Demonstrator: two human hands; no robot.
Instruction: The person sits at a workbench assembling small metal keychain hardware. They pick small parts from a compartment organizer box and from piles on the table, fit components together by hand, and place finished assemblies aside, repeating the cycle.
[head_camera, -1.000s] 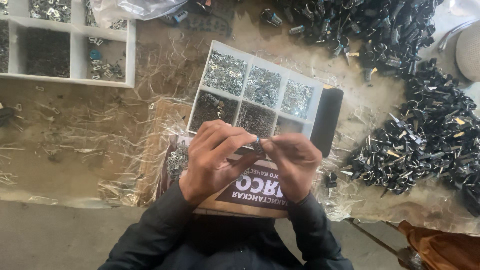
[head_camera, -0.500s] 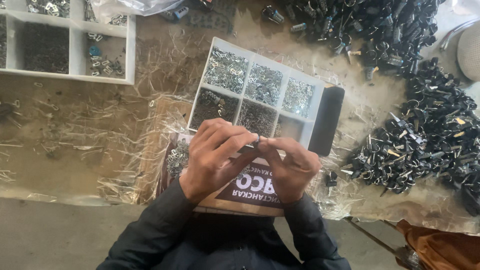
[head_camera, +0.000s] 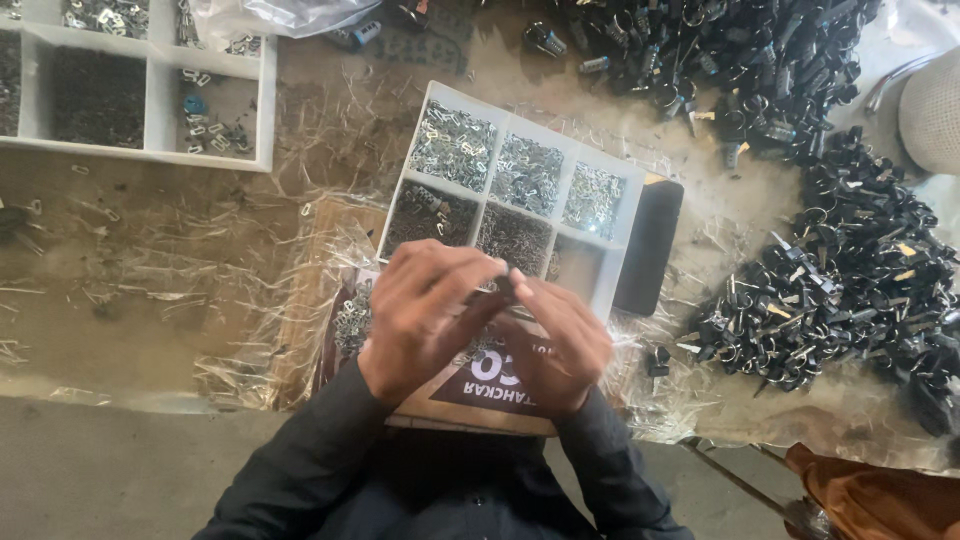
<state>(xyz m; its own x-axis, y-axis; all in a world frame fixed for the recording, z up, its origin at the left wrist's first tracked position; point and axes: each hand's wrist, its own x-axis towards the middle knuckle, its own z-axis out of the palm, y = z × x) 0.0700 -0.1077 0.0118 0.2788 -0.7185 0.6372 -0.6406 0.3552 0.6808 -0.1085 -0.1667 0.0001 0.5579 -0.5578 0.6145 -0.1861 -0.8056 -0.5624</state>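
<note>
Both hands meet at the near middle of the scene, over a brown printed cardboard box (head_camera: 470, 385) that lies at the near edge of the worktop. Left hand (head_camera: 425, 315) curls its fingers inward, tips pressed toward the right hand (head_camera: 560, 340), whose fingers are likewise bent and pinched; between the fingertips of both sits a small dark metal part (head_camera: 497, 290), too small and too hidden to tell its shape. Dark sleeves cover both forearms.

Widest of all is the brown worktop under a crinkled clear plastic sheet (head_camera: 150, 290), which fills the scene. On its right side, from far to near, spreads a big heap of black lock parts with metal rings (head_camera: 850, 270), well apart from the hands. Far left stands a white compartment tray of small metal pieces (head_camera: 262, 120). Just beyond the hands sits a second white divided tray (head_camera: 620, 260), tilted, its cells filled with small silvery and dark metal pieces; its near edge lies just beside the fingertips. A flat black rectangular lid (head_camera: 650, 245) leans against that tray's right side. A small pile of silvery clips (head_camera: 352, 320) lies on the cardboard box, just left of the left hand.
</note>
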